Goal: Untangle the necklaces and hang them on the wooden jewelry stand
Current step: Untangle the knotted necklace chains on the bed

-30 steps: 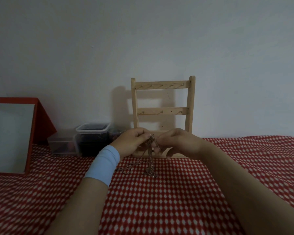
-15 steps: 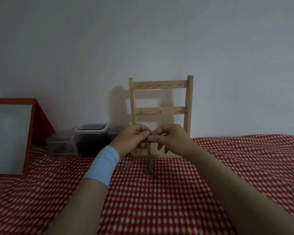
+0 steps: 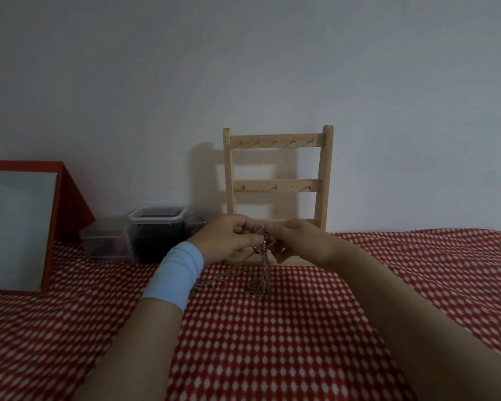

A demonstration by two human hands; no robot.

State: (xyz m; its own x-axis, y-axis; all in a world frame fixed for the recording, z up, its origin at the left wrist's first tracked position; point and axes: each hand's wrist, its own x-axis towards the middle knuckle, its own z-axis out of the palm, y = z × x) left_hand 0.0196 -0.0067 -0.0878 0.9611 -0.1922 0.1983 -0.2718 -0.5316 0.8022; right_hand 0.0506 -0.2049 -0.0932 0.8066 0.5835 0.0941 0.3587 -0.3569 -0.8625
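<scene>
A tangle of thin metal necklaces [image 3: 259, 273] hangs from between my two hands down onto the red checked cloth, with one loose strand trailing left on the cloth. My left hand [image 3: 229, 241], with a light blue band at the wrist, pinches the top of the tangle. My right hand [image 3: 298, 241] pinches the same knot from the other side, fingertips almost touching the left ones. Right behind my hands the wooden jewelry stand [image 3: 277, 186] stands upright against the wall, with two rows of small pegs and nothing hanging on them. Its base is partly hidden by my hands.
A red-framed mirror [image 3: 15, 227] leans at the left. Clear plastic containers [image 3: 156, 230] with dark contents sit between the mirror and the stand, against the wall. The red checked cloth [image 3: 272, 342] covers the whole surface.
My hands stay together on the knot, working it with small finger movements. They rose slightly from the cloth a second ago, and the hanging chains shifted a little.
</scene>
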